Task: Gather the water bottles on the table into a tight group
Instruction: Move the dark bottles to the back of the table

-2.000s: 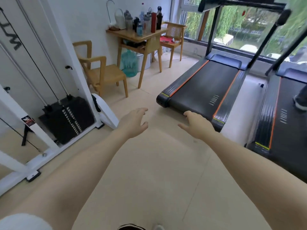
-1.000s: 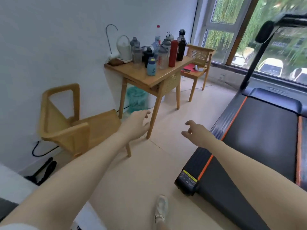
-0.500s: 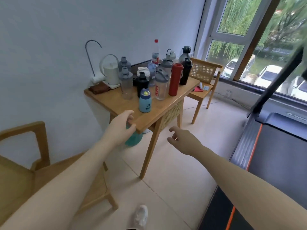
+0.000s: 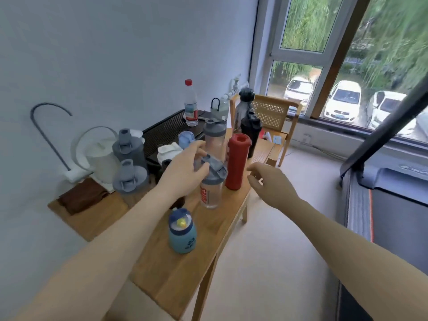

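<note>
Several water bottles stand on a wooden table (image 4: pixel 176 276). A small blue bottle (image 4: pixel 182 230) stands alone toward the front. Behind it are a clear shaker (image 4: pixel 211 193) with a grey lid and red lettering, a red bottle (image 4: pixel 237 161), a second clear shaker (image 4: pixel 214 137) and a black bottle (image 4: pixel 251 133). Two grey-lidded shakers (image 4: pixel 132 179) stand at the left. A red-capped plastic bottle (image 4: pixel 191 103) is at the back. My left hand (image 4: pixel 183 172) hovers open at the lettered shaker's lid. My right hand (image 4: pixel 271 181) is open, just right of the red bottle.
A white kettle (image 4: pixel 99 154) and a brown cloth (image 4: pixel 81 198) sit at the table's left end by the wall. A cane-backed chair (image 4: pixel 278 112) stands beyond the table. A treadmill (image 4: pixel 393 216) fills the right side, under the window.
I have come up to the table from across the room. My left hand rose from the table's edge to the lettered shaker's lid. My right hand moved up beside the red bottle.
</note>
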A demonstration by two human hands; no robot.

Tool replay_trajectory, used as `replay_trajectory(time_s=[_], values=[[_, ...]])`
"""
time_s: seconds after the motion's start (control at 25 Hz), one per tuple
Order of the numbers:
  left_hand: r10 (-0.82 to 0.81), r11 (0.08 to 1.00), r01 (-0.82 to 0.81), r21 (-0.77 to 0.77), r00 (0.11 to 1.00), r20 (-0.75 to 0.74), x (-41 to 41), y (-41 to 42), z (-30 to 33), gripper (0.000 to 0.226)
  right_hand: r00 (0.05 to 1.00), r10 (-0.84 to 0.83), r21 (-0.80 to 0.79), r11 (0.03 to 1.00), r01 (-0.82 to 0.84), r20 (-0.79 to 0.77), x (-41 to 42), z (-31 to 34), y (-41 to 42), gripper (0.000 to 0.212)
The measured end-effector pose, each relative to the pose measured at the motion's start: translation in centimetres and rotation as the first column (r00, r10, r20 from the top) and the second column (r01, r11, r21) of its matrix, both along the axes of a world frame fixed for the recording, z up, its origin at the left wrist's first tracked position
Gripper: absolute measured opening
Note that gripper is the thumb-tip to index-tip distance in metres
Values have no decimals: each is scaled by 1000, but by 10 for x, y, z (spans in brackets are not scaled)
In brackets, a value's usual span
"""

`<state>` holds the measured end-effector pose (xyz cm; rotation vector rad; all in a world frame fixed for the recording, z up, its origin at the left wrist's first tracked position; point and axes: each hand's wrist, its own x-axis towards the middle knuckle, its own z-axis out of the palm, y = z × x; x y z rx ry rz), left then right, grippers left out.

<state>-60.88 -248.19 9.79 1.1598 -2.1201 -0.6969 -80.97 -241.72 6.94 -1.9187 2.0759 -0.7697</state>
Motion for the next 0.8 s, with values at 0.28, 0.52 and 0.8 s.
replay_trajectory(time_s=[0.28, 0.52, 0.8], values=[[-69, 987, 71, -142, 997, 20, -118, -128, 11, 51, 995, -74, -290, 953, 90, 66, -123, -2, -135, 18], [12, 999, -3, -49, 983, 184, -224, -218, 17, 55, 993, 99, -112, 990, -91, 63, -234, 7, -287, 31], [139, 942, -267, 206, 865, 483, -291, -265, -12, 74, 839, 205, 113, 947, -300, 503, -268, -9, -413, 69]])
